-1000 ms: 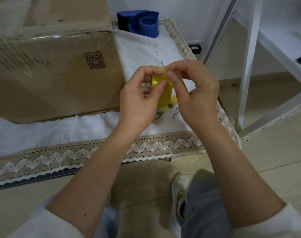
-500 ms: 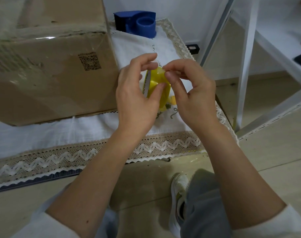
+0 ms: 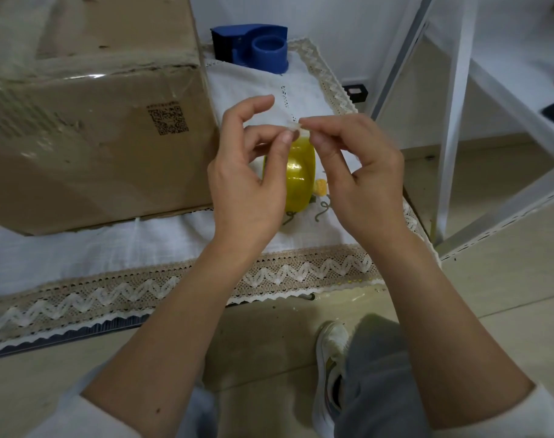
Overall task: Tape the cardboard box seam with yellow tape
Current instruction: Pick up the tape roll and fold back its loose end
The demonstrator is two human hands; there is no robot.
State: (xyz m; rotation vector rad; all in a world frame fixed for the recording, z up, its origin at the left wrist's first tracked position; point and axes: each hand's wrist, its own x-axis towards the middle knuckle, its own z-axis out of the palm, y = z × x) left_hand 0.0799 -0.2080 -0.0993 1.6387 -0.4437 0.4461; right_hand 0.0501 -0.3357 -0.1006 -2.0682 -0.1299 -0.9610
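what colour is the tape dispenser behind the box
Blue; the tape dispenser shows in the head view.

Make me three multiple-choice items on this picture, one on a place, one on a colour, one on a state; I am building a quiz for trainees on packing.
1. Where does the cardboard box lie relative to the hands?
A. to their left
B. to their right
C. under them

2. What colour is the tape dispenser at the far end of the cloth?
A. red
B. blue
C. green

3. What are the left hand and the right hand doing to the yellow tape roll?
A. resting flat on the white cloth
B. pressing tape onto the box
C. pinching its loose end above the roll

Answers: 1 A, the box fills the left of the view; 2 B, its body is plainly blue; 3 C, the fingertips meet at a pale strip just over the roll.
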